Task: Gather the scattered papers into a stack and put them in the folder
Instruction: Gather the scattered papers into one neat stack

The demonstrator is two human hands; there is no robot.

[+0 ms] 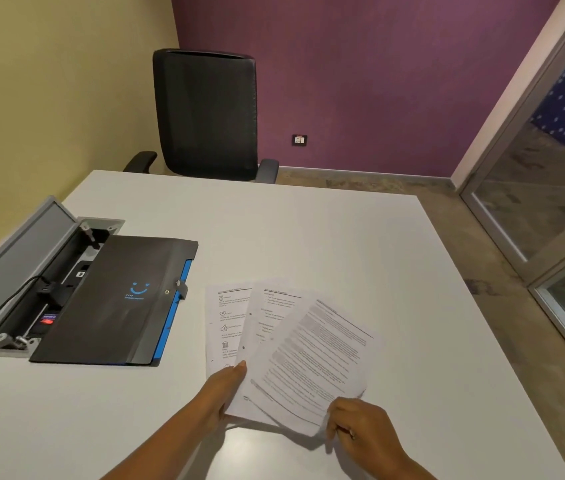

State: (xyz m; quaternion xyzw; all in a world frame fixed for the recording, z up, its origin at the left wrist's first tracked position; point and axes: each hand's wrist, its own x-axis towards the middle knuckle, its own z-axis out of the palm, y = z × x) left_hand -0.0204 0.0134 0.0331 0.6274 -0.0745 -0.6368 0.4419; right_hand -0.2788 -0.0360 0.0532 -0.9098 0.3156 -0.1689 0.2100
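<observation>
Several printed white papers point(305, 355) lie fanned out near the front middle of the white table point(308, 230), their near edges lifted off the surface. My left hand point(222, 393) grips the fan's lower left edge, thumb on top. My right hand point(357, 427) pinches the lower right corner of the top sheet. A black folder point(118, 303) with a blue smiley logo, blue inner edge and a snap strap lies closed to the left of the papers, apart from them.
An open grey cable box point(21, 271) with plugs and a black cord is set into the table at the left, partly under the folder. A black office chair point(205, 112) stands behind the table's far edge. A glass partition point(551, 202) is at the right.
</observation>
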